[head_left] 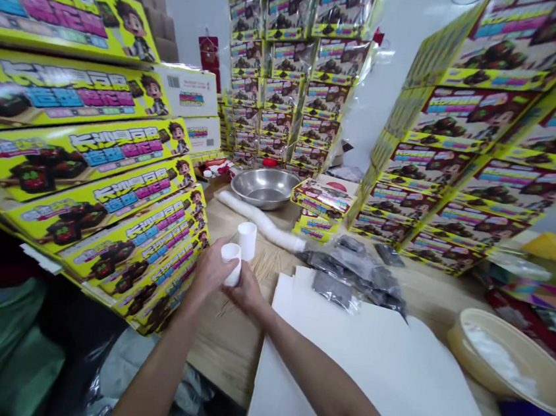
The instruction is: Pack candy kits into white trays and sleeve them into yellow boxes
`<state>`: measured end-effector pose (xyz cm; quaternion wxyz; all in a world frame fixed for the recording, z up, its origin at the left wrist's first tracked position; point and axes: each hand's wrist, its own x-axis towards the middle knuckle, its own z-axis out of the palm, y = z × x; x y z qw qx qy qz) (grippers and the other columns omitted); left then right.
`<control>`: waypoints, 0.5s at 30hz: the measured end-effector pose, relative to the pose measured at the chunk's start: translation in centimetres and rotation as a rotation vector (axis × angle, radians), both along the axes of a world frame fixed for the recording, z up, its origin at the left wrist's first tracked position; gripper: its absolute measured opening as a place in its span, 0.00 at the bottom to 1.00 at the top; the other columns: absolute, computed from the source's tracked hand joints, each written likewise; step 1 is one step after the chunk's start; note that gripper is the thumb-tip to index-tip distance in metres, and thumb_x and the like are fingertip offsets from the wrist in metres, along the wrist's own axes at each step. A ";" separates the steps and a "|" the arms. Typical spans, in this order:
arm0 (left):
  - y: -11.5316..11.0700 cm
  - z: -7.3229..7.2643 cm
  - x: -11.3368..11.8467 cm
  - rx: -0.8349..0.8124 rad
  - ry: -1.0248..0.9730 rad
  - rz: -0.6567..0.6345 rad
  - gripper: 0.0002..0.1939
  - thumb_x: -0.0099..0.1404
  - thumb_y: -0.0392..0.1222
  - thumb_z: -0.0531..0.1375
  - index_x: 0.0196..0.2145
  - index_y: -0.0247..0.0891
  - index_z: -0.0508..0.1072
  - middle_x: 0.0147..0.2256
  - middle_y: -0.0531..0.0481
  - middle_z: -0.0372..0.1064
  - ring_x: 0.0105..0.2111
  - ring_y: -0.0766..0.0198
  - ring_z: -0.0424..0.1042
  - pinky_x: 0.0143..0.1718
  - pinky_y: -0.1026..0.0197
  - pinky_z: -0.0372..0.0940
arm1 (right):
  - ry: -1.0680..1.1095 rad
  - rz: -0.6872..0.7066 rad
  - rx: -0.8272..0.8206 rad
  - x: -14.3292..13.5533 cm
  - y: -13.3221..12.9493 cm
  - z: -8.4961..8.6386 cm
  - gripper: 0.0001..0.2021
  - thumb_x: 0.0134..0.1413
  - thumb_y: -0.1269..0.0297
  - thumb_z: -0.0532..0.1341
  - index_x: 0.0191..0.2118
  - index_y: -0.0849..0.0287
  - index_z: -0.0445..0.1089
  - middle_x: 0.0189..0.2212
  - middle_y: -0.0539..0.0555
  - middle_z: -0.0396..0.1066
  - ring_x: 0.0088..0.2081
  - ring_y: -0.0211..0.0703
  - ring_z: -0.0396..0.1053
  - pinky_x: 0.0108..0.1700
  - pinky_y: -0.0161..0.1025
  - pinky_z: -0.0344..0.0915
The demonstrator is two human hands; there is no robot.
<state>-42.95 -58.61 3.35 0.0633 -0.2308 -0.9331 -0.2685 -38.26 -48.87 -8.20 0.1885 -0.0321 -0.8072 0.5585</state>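
Observation:
My left hand (210,268) is wrapped round a white cup (230,261) over the wooden table. Against the lower right side of that same cup, my right hand (246,287) has its fingers closed. Just behind it stands a second white cup (246,240), upright and with its open top facing up. Thin wooden sticks (267,260) lie loose on the table beside and below the hands. A long white sleeve of stacked items (261,223) runs behind the cups.
Yellow printed boxes (129,153) are stacked close on the left, with more stacks behind and right. A metal bowl (266,188) sits at the back. White sheets (341,367), dark plastic packets (350,275) and a beige basin (462,350) lie to the right.

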 end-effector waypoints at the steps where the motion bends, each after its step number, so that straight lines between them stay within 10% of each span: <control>1: -0.1 0.0 -0.1 0.002 -0.010 -0.007 0.26 0.55 0.43 0.60 0.51 0.35 0.66 0.42 0.40 0.73 0.41 0.52 0.73 0.42 0.57 0.66 | -0.003 -0.006 0.009 0.3 0.4 0.3 0.32 0.37 0.65 0.68 0.52 0.55 0.60 0.46 0.54 0.68 0.45 0.50 0.66 0.47 0.46 0.63; 8: 0.0 -1.4 4.0 0.262 0.439 -0.126 0.24 0.58 0.43 0.60 0.51 0.32 0.65 0.51 0.36 0.65 0.53 0.50 0.63 0.53 0.50 0.60 | 0.005 -0.043 0.274 10.0 6.5 5.1 0.17 0.51 0.58 0.62 0.45 0.60 0.67 0.43 0.58 0.70 0.45 0.46 0.67 0.49 0.43 0.64; 15: 2.5 -5.5 9.3 0.404 0.178 -0.320 0.09 0.63 0.42 0.56 0.35 0.35 0.72 0.35 0.44 0.73 0.39 0.58 0.71 0.44 0.56 0.65 | -0.294 0.272 0.620 23.1 1.3 3.8 0.51 0.39 0.42 0.66 0.63 0.68 0.49 0.63 0.72 0.46 0.63 0.67 0.43 0.62 0.62 0.41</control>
